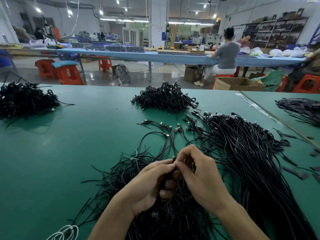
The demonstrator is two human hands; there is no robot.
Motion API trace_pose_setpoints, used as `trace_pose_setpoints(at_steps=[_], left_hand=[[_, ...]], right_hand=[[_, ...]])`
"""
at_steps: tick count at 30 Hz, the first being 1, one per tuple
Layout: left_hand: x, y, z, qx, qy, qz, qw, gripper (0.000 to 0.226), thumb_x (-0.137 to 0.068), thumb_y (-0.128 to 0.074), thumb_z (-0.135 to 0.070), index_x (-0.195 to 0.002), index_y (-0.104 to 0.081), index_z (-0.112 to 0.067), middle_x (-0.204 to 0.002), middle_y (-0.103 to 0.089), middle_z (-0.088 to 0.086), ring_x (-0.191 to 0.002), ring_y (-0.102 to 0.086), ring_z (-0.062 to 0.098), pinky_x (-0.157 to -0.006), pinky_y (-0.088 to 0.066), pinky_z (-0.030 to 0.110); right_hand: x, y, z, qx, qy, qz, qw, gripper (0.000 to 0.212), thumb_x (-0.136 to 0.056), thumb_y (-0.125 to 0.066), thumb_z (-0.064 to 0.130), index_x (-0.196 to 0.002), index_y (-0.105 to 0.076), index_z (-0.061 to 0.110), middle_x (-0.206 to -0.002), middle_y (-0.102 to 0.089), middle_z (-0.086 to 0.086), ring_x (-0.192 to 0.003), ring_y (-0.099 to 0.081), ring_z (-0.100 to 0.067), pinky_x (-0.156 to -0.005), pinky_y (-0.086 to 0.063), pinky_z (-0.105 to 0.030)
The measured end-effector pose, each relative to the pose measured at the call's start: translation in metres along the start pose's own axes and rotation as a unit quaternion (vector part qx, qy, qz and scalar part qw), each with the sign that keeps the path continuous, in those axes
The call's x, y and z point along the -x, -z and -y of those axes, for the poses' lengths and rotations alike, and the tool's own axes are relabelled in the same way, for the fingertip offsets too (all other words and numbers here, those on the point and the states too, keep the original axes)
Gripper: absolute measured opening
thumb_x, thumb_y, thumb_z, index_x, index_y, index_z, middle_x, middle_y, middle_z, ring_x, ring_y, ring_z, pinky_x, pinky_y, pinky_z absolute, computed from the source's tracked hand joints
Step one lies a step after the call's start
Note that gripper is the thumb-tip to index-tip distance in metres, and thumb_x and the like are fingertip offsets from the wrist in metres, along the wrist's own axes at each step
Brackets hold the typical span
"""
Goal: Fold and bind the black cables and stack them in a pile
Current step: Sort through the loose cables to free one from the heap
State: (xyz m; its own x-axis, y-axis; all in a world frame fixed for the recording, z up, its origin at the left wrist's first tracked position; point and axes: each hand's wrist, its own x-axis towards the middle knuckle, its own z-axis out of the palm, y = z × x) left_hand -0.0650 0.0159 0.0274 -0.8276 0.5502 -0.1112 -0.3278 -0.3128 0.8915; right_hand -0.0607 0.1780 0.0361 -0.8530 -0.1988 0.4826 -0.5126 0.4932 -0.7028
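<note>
Grip is shared: a folded black cable (164, 181) is pinched between the curled fingers of the left hand (149, 187) and right hand (200, 174), seemingly for binding. Loose cables (251, 153) are fanned just right of the hands for reach; the bound pile (164, 99) is set well beyond.

On flat green table mat (69, 153): heap of bound black cables (164, 99) rear centre, second black cable heap (24, 101) far left rear. Sheaf of long loose black cables (251, 153) down the right side. Tangle of short black ties (131, 170) front centre; left hand (149, 186) and right hand (199, 174) above it, touching, pinching a folded black cable (173, 160) between them. White cable loops (65, 231) at front left edge.
</note>
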Motion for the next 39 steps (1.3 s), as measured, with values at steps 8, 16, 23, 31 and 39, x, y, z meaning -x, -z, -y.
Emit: trace_pose_setpoints(at_steps=[8,16,23,31,39], left_hand=[[-0.001,-0.002,0.006,-0.183,-0.139,-0.107,0.967,0.02,-0.104,-0.047,-0.011,-0.108,-0.067,-0.015,-0.078,-0.058,-0.002,-0.052,-0.045,0.006,-0.042,-0.038,0.017],[-0.002,-0.007,0.001,-0.039,-0.146,-0.123,0.981,0.028,-0.102,-0.049,-0.034,-0.098,-0.058,-0.007,-0.072,-0.051,-0.001,-0.05,-0.035,0.008,-0.04,-0.029,0.018],[0.002,-0.013,-0.002,-0.064,-0.153,-0.163,0.973,0.028,-0.104,-0.045,-0.025,-0.083,-0.057,-0.012,-0.062,-0.04,-0.003,-0.045,-0.025,0.008,-0.038,-0.024,0.018],[0.002,-0.016,-0.001,-0.086,-0.133,-0.161,0.974,0.028,-0.1,-0.047,-0.03,-0.092,-0.056,-0.005,-0.061,-0.038,-0.002,-0.046,-0.024,0.008,-0.039,-0.024,0.018],[0.001,-0.013,0.002,-0.109,-0.145,-0.19,0.965,0.026,-0.102,-0.048,-0.03,-0.096,-0.061,-0.008,-0.061,-0.04,-0.002,-0.048,-0.029,0.01,-0.042,-0.028,0.021]], right_hand=[[0.006,-0.012,0.003,-0.182,-0.083,-0.1,0.975,0.038,-0.09,-0.066,-0.001,-0.078,-0.053,0.033,-0.08,-0.067,0.002,-0.069,-0.066,-0.016,-0.072,-0.056,-0.032],[0.002,-0.012,0.009,-0.099,0.045,-0.105,0.988,0.035,-0.09,-0.066,0.0,-0.084,-0.052,0.032,-0.085,-0.063,0.021,-0.079,-0.062,-0.002,-0.071,-0.046,-0.01],[-0.003,-0.003,0.001,0.097,0.157,-0.016,0.983,0.012,-0.094,-0.065,0.011,-0.103,-0.062,0.018,-0.102,-0.055,0.017,-0.096,-0.054,-0.006,-0.083,-0.045,-0.017],[-0.007,0.003,0.004,0.157,0.192,-0.011,0.969,0.01,-0.094,-0.057,0.018,-0.103,-0.057,0.024,-0.095,-0.061,0.013,-0.089,-0.053,-0.007,-0.083,-0.046,-0.023],[-0.003,-0.006,0.006,0.138,0.155,-0.029,0.978,0.008,-0.096,-0.052,0.023,-0.103,-0.052,0.027,-0.096,-0.055,0.019,-0.089,-0.052,-0.005,-0.081,-0.044,-0.019]])
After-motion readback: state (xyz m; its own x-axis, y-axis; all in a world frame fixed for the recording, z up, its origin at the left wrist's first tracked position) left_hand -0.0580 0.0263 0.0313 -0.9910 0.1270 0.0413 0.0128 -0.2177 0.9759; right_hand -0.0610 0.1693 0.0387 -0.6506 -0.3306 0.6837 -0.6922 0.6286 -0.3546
